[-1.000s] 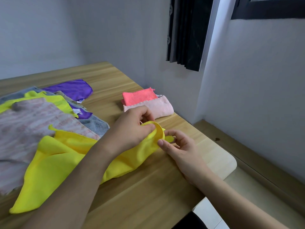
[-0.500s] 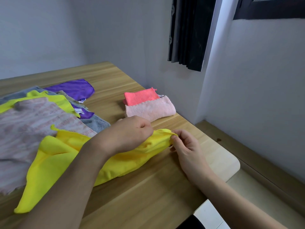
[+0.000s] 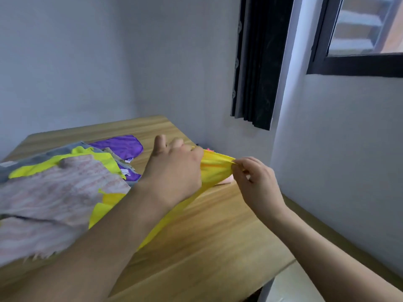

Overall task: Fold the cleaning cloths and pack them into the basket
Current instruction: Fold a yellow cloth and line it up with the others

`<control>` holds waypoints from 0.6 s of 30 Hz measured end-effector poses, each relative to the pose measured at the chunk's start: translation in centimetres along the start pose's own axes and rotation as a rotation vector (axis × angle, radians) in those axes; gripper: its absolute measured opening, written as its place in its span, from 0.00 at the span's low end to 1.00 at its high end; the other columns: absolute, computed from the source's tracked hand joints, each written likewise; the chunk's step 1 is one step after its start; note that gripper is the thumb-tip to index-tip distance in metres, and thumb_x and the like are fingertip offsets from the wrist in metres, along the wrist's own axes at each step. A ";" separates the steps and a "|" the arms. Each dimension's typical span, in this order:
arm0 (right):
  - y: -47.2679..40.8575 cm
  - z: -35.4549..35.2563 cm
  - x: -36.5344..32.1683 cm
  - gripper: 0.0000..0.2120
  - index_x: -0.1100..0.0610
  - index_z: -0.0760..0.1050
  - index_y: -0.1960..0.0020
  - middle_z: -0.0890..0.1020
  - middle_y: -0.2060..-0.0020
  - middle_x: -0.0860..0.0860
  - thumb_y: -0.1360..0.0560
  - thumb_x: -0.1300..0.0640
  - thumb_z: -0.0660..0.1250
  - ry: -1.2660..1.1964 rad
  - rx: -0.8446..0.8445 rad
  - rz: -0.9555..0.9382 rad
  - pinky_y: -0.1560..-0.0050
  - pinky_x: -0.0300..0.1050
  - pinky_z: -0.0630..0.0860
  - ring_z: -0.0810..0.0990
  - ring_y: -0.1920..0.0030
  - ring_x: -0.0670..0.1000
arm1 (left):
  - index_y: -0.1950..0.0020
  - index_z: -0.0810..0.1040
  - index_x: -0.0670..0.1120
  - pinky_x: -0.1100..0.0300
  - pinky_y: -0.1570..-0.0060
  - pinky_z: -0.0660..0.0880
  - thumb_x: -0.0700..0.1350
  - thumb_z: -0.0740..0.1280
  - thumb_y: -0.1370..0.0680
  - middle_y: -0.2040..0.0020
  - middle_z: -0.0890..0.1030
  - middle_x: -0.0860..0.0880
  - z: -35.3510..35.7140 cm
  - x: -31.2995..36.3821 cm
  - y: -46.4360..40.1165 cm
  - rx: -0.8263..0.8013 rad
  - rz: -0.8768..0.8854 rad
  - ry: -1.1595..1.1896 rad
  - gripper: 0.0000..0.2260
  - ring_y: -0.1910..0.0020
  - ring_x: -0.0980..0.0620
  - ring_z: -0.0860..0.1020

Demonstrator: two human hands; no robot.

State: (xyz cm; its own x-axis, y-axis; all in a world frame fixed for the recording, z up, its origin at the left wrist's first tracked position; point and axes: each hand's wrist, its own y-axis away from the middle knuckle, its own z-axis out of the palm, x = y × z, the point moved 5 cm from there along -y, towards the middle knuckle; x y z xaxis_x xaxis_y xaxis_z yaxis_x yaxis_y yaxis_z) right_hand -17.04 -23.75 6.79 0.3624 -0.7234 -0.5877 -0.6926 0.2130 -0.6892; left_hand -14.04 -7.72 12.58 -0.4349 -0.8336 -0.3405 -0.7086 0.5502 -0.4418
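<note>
at frame centre, the left hand (image 3: 174,171) grips the yellow cloth (image 3: 214,168) in curled fingers. the right hand (image 3: 257,182) pinches its corner; the cloth stretches between them above the table (image 3: 207,247).

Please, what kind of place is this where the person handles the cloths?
Most likely a room in a home, in a corner. A wooden table stands against plain pale walls, a dark curtain hangs beside a black-framed window, and loose cleaning cloths lie piled on the table.

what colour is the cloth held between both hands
Bright yellow cloth, stretched between left hand and right hand; head view.
</note>
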 end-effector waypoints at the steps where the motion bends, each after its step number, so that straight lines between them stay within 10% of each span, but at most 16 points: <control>1: -1.3 -1.2 -1.1 0.06 0.60 0.81 0.55 0.82 0.57 0.48 0.24 0.64 0.65 0.007 0.034 -0.054 0.60 0.34 0.71 0.75 0.60 0.45 | 0.52 0.69 0.53 0.48 0.50 0.55 0.42 0.51 0.27 0.49 0.79 0.51 -2.1 -0.2 -0.5 0.110 -0.005 -0.044 0.11 0.45 0.48 0.72; 6: -6.9 -6.9 -6.5 0.08 0.59 0.82 0.53 0.82 0.55 0.44 0.23 0.65 0.64 -0.055 0.202 -0.215 0.54 0.35 0.74 0.78 0.55 0.42 | 0.61 0.73 0.48 0.50 0.54 0.60 0.39 0.50 0.30 0.64 0.78 0.46 -11.8 -1.1 -2.3 0.578 0.059 -0.213 0.13 0.61 0.43 0.74; 18: -12.5 -16.5 -15.0 0.06 0.54 0.78 0.55 0.77 0.65 0.44 0.26 0.62 0.64 -0.355 0.248 -0.186 0.65 0.31 0.70 0.73 0.66 0.40 | 0.62 0.78 0.41 0.54 0.66 0.68 0.38 0.66 0.28 0.50 0.74 0.44 -22.5 -2.9 -3.3 0.720 -0.081 0.019 0.03 0.55 0.42 0.72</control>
State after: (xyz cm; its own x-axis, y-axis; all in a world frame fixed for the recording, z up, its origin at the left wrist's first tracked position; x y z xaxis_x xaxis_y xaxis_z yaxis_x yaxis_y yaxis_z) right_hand -24.07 -26.44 31.23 0.6872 -0.5035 -0.5238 -0.4419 0.2827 -0.8514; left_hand -22.95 -8.18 33.74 -0.4112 -0.8700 -0.2720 -0.1997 0.3772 -0.9044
